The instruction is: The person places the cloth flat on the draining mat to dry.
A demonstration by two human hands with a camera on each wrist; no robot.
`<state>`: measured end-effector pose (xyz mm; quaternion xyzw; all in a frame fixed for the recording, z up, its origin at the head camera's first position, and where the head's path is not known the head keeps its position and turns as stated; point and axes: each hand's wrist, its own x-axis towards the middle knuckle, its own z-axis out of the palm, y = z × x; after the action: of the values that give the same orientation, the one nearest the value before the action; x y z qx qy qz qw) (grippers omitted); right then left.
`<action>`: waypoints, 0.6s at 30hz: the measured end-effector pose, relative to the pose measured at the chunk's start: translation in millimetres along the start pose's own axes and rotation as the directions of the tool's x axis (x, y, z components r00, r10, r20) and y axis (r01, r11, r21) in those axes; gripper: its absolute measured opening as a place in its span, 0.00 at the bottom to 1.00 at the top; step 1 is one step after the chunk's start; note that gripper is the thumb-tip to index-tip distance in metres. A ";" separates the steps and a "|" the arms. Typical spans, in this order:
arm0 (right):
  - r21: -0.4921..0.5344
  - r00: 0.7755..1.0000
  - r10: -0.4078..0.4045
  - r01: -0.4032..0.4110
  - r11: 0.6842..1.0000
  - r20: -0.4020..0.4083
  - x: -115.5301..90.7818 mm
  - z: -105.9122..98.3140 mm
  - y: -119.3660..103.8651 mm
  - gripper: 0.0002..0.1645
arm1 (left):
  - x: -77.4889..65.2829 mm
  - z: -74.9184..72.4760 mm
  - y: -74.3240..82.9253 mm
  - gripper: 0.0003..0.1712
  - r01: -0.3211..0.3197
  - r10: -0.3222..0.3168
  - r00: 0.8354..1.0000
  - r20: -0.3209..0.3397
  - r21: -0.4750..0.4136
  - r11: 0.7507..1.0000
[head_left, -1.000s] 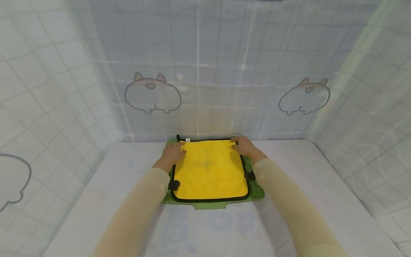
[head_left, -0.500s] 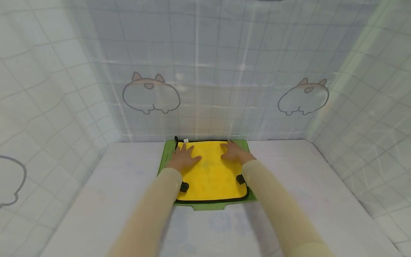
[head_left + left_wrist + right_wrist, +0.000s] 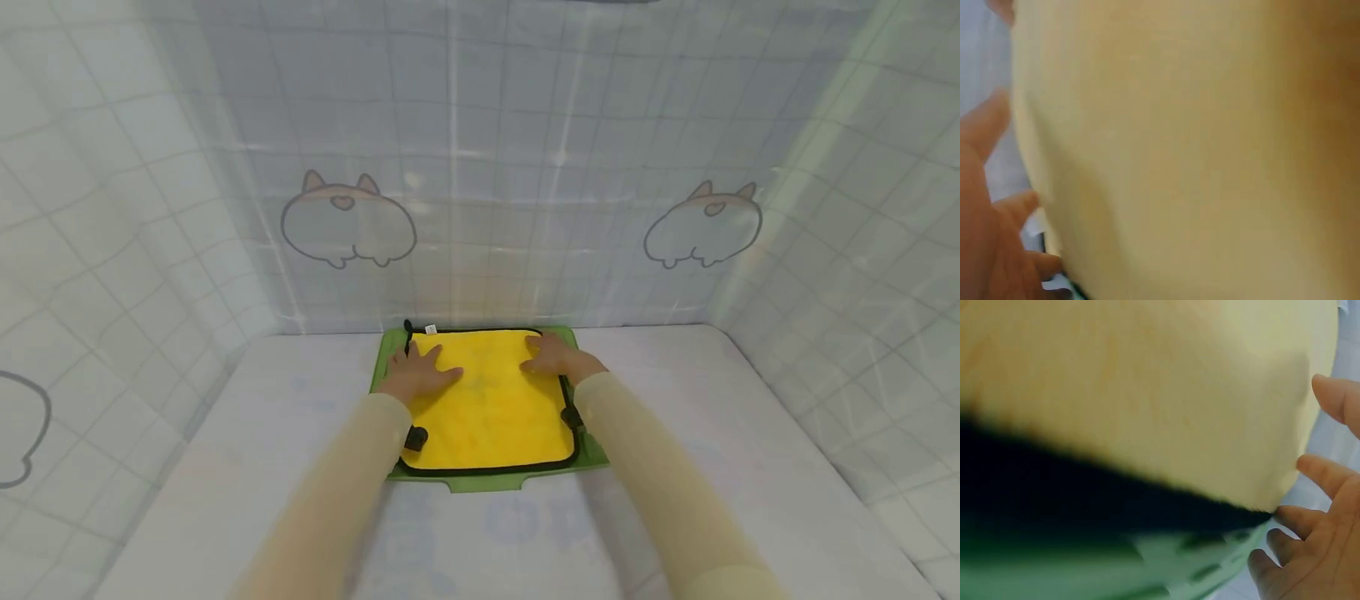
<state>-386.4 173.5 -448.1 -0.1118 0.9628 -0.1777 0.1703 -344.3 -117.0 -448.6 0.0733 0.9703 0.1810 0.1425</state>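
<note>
A yellow cloth (image 3: 487,408) with black edging lies spread out over a green tray (image 3: 486,483) in the head view. My left hand (image 3: 416,375) rests on its upper left part, fingers spread. Near the upper right corner, my right hand (image 3: 555,357) touches the cloth with fingers loosely extended. A small white tag (image 3: 431,330) and a black loop show at the cloth's far left corner. In the right wrist view the fingers (image 3: 1329,478) lie at the cloth's edge, above the slotted green tray. Pale yellow cloth fills most of the left wrist view.
The tray stands on a white table (image 3: 285,433), against the back curtain. A pale gridded curtain (image 3: 487,167) with animal drawings rises behind and on both sides. My cream sleeves (image 3: 322,508) reach across the table's front.
Both hands have left the cloth's far corners, moved inward onto its surface, then slid slightly outward again. The left fingers have spread. The cloth stays on the tray.
</note>
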 end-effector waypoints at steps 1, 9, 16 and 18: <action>-0.006 1.000 -0.005 0.005 1.000 0.000 -1.8 -1.7 0.9 0.44 | -2.6 -2.5 0.2 0.51 -0.016 0.016 1.000 0.012 0.010 1.000; -0.032 0.987 -0.140 0.143 0.989 0.077 -30.7 -11.5 -2.8 0.45 | -30.3 -15.4 -5.5 0.50 -0.190 0.181 0.980 0.081 0.128 0.973; -0.039 0.973 -0.214 0.218 0.975 0.083 -69.6 -18.6 -6.6 0.43 | -62.3 -14.3 -14.1 0.51 -0.268 0.260 0.962 0.078 0.126 0.955; -0.036 0.972 -0.222 0.225 0.974 0.075 -80.1 -18.8 -5.1 0.43 | -70.4 -13.4 -15.5 0.50 -0.276 0.270 0.961 0.065 0.126 0.953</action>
<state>-319.1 196.7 -406.7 -0.2293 0.9412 -0.1705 0.1805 -283.0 -149.4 -424.7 0.2204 0.9572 0.1318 0.1337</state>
